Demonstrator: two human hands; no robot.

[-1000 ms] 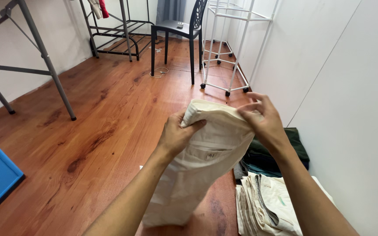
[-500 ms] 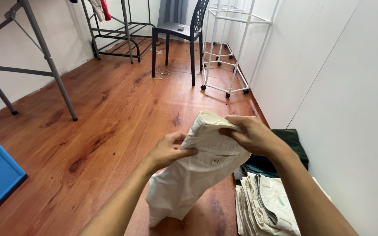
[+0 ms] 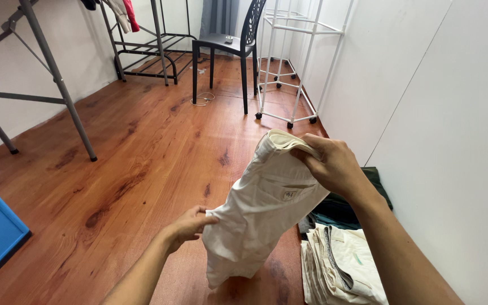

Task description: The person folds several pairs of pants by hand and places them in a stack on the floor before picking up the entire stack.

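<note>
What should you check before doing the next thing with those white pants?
1. Right hand pinches the top of the cream trousers: ok.
2. Left hand holds the side edge lower down: ok.
3. Trousers hang off the wooden floor: ok.
4. Cloth folded flat and even: not ok, it bunches at the bottom.
5. Folded pile by the wall looks tidy: ok.
6. Pockets emptied: cannot tell.

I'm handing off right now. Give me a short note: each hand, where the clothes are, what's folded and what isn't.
Right hand: grips the top edge of the cream trousers, held up in the air.
Left hand: pinches their lower left edge.
Folded pile of light garments lies on the wooden floor by the wall, dark green clothing behind it.
Done: the pile is stacked.
Left: the trousers are only partly folded and not on the pile.
</note>
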